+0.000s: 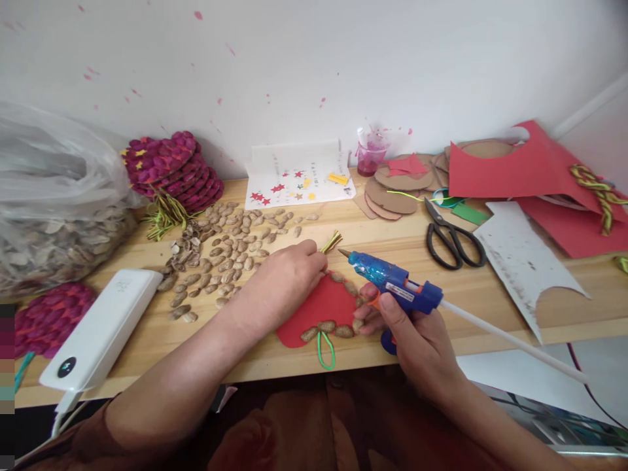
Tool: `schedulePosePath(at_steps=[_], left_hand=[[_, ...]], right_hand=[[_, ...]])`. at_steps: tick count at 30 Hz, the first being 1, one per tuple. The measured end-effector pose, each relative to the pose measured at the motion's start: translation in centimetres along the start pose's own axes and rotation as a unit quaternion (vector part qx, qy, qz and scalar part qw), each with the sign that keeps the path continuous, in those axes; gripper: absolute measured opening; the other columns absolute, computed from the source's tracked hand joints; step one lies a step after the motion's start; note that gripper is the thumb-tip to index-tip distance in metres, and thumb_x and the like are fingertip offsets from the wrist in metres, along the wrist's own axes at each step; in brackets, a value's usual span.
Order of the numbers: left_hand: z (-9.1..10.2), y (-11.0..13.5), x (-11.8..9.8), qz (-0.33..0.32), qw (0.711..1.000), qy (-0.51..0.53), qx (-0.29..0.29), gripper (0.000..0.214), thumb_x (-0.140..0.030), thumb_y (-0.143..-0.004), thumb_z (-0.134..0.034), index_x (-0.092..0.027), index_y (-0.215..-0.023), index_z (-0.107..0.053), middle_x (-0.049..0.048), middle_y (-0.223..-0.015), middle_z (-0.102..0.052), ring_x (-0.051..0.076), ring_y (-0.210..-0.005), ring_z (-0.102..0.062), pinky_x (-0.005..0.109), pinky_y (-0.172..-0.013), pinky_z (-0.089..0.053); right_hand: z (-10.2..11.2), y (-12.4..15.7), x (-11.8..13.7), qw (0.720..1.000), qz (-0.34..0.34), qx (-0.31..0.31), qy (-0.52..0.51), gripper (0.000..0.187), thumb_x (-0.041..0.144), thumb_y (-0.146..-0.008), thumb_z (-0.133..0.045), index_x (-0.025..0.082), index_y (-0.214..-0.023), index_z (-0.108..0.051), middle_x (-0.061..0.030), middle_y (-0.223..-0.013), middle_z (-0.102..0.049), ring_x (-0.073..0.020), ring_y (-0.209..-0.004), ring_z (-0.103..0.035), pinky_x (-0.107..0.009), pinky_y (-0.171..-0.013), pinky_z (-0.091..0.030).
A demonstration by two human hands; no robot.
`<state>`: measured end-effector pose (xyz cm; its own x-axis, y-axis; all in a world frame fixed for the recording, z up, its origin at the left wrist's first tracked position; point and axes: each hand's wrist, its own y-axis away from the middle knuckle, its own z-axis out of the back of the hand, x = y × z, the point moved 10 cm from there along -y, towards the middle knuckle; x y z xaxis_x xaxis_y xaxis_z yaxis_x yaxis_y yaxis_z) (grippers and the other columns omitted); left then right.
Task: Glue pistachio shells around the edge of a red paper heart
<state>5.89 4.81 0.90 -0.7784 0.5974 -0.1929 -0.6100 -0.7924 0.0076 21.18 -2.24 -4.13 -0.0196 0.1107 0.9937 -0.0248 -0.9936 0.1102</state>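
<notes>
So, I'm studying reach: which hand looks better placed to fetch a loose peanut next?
Probably the left hand: at the edge of the red piece, it is nearer the loose peanuts, though its fingertips are hidden. The right hand holds the glue gun, farther from them.

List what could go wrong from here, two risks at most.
The glue gun in the right hand has its tip close to the left hand; if hot, it might burn the skin.

The white power bank lies near the front edge of the table, its cable trailing over, so a snag could pull it off.
</notes>
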Motion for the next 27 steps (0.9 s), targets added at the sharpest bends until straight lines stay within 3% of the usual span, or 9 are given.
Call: schedulePosePath(at_steps=[12,18,27], left_hand=[[-0.1,0.4,0.3,0.008,1.0,0.017,-0.008,0.022,-0.02,-0.1,-0.049,-0.018,-0.099,-0.071,0.0054,-0.091,-0.06,0.018,-0.077,-0.062,0.031,-0.072,-0.051],[1.1,2.0,1.0,0.03,0.991,0.09,-0.095,0.024,-0.011,-0.093,-0.055,-0.02,-0.111,-0.068,0.0065,-0.109,-0.063,0.018,-0.09,-0.066,0.032,-0.083,-0.056],[1.0,2.5,1.1,0.068,0.98,0.108,-0.15,0.018,-0.015,-0.096,-0.058,-0.02,-0.102,-0.073,0.005,-0.097,-0.066,0.017,-0.086,-0.066,0.03,-0.082,-0.056]], right_hand=[[0.1,-0.2,-0.2,1.0,-0.01,-0.007,0.0,0.036,0.054,-0.096,-0.062,0.019,-0.103,-0.07,-0.0067,-0.087,-0.076,-0.0214,-0.073,-0.075,-0.033,-0.063,-0.064],[0.0,-0.1,0.1,1.0,-0.009,-0.007,0.002,0.036,0.054,-0.095,-0.062,0.02,-0.102,-0.07,-0.0061,-0.083,-0.076,-0.0212,-0.069,-0.075,-0.033,-0.062,-0.064],[0.0,-0.2,0.0,1.0,-0.008,-0.006,0.0,0.036,0.054,-0.095,-0.062,0.019,-0.102,-0.07,-0.0067,-0.084,-0.076,-0.0217,-0.072,-0.075,-0.032,-0.062,-0.064]])
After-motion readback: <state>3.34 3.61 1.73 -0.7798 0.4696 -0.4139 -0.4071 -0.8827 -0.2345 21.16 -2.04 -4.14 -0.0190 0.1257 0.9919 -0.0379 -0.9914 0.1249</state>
